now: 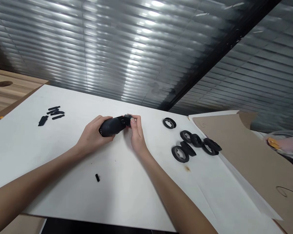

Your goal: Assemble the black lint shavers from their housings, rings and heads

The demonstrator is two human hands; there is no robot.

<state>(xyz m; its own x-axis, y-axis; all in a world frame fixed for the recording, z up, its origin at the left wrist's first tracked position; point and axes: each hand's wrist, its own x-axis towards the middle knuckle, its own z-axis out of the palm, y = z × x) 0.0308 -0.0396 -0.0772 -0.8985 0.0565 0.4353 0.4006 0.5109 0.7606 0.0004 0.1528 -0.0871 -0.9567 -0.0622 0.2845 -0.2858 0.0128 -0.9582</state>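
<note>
Here we go: the left hand [94,138] is closed around a black plastic tube [111,126], and the right hand [137,134] pinches its right end, apparently on a small round cap [128,119], though the fingers hide it. The tube lies crosswise between the hands, rising slightly rightward, above a white board [51,165]. Nearest, a small black peg [97,177] sits in front of the tube; farther out, black rings [179,153] lie right of it, black strips [55,112] left.

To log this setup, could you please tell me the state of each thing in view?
Left hand, gripping the black cylindrical part
Right hand, holding its other end
Black rings, lying clustered, some overlapping
Black strips, lying in a loose group
Small black peg, lying alone
</note>
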